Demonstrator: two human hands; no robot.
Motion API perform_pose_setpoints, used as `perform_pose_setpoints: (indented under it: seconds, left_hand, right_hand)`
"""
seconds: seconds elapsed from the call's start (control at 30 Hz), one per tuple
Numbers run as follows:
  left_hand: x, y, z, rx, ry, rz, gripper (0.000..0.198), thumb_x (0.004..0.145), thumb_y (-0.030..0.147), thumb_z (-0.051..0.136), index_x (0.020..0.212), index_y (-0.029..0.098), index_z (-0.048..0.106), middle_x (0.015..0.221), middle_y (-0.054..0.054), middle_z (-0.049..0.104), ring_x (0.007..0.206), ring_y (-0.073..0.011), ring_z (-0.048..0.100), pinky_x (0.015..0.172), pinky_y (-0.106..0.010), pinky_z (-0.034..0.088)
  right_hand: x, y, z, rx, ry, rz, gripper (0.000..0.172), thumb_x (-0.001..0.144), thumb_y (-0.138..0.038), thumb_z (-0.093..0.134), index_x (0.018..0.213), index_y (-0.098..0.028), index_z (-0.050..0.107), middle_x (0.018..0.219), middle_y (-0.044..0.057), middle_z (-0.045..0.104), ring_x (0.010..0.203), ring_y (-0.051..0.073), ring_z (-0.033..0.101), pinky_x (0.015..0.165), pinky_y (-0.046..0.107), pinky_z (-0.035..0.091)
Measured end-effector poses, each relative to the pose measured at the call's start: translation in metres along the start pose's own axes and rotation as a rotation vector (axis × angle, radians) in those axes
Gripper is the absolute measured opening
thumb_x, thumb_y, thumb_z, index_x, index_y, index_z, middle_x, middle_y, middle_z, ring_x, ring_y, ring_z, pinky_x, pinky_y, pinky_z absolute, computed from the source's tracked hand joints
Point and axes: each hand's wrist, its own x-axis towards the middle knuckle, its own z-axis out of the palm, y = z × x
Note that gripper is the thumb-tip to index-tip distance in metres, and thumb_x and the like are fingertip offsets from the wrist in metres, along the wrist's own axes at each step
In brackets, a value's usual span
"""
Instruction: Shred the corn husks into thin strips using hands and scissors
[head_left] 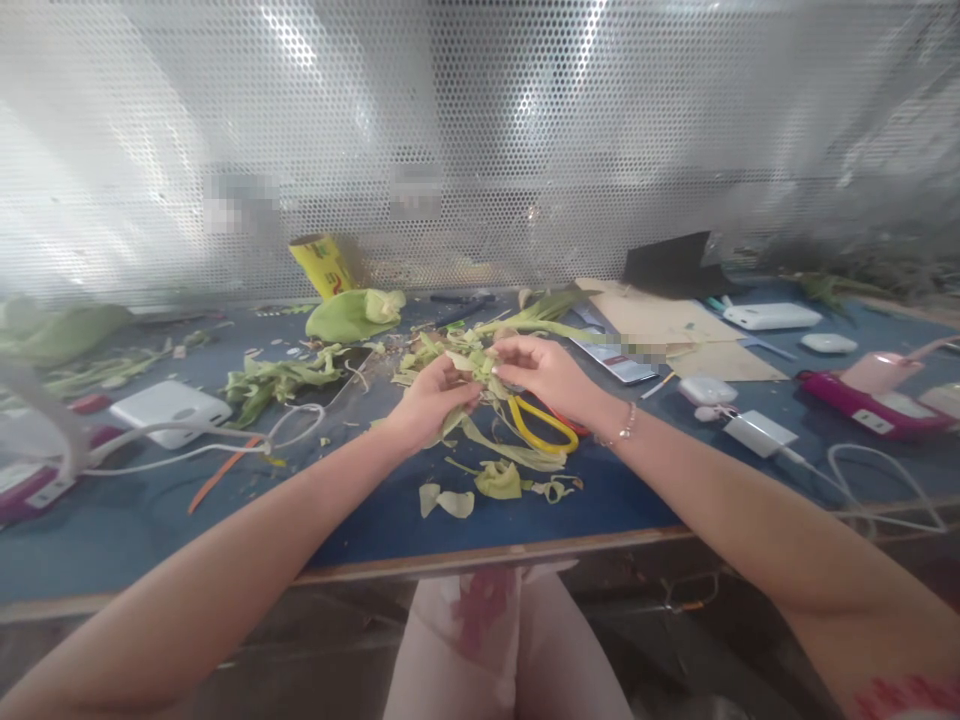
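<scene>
My left hand (pixel 437 400) and my right hand (pixel 541 372) meet over the middle of the blue table. The fingers of both are bent and pinched on a pale green plant piece (pixel 481 368), partly hidden behind them. A heap of leafy scraps (pixel 420 355) lies just beyond my left fingers. Below my right hand rests a yellow loop handle (pixel 546 432), seemingly of scissors, with some red beside it under the wrist. Nearer the front edge are long pale strips (pixel 517 455), a crumpled pale leaf (pixel 499 480) and small whitish petals (pixel 448 500).
Left are a leafy bunch (pixel 289 378), a white power bank (pixel 171 412) with cables and an orange strip (pixel 221 475). A yellow tube (pixel 322 265) and a green leafy head (pixel 356 313) stand behind. Right are a phone (pixel 619 358), cardboard (pixel 667 315), chargers and a magenta power strip (pixel 862 405).
</scene>
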Motion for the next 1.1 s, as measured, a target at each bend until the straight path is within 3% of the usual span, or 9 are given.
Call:
perform_pose_setpoints:
  seconds: [0.17,0.3,0.47,0.63,1.1]
  left_hand:
    - [-0.003,0.005,0.004,-0.05,-0.01,-0.034,0.026,0.068,0.033,0.069,0.077,0.015,0.052,0.062,0.002,0.052,0.047,-0.0031,0.038,0.044,-0.019,0.028]
    - [-0.002,0.003,0.005,-0.062,0.031,-0.017,0.03,0.071,0.04,0.067,0.078,0.018,0.047,0.056,0.006,0.043,0.044,-0.0028,0.034,0.043,-0.018,0.024]
    - [0.002,-0.005,0.001,0.041,0.044,0.067,0.029,0.076,0.043,0.061,0.077,0.019,0.045,0.055,0.007,0.041,0.043,-0.0036,0.032,0.044,-0.019,0.024]
    - [0.003,-0.007,-0.002,0.186,0.131,0.158,0.026,0.079,0.041,0.058,0.074,0.018,0.047,0.055,0.005,0.04,0.046,-0.0052,0.034,0.045,-0.021,0.025]
    - [0.006,-0.008,-0.006,0.101,0.119,0.013,0.02,0.074,0.032,0.06,0.069,0.017,0.048,0.054,0.006,0.032,0.045,-0.0049,0.028,0.044,-0.021,0.019]
  right_hand:
    - [-0.003,-0.003,0.004,-0.039,0.066,-0.062,0.019,0.076,-0.024,0.06,0.094,-0.018,0.062,0.087,0.004,0.066,0.077,0.014,0.062,0.075,0.032,0.053]
    - [-0.005,-0.007,0.005,-0.093,0.065,-0.127,0.027,0.077,-0.02,0.058,0.104,-0.021,0.059,0.083,0.001,0.064,0.072,0.012,0.06,0.07,0.03,0.053]
    - [-0.006,-0.01,0.009,-0.127,0.034,-0.141,0.021,0.079,-0.021,0.056,0.099,-0.021,0.06,0.089,0.003,0.065,0.077,0.015,0.061,0.073,0.032,0.053]
    - [-0.006,-0.008,0.01,-0.096,0.039,-0.137,0.012,0.081,-0.025,0.055,0.092,-0.021,0.058,0.084,0.003,0.064,0.073,0.014,0.062,0.072,0.033,0.054]
    - [-0.006,-0.012,0.007,-0.097,0.033,-0.019,0.01,0.08,-0.025,0.056,0.083,-0.018,0.062,0.084,0.003,0.067,0.071,0.014,0.064,0.072,0.032,0.056]
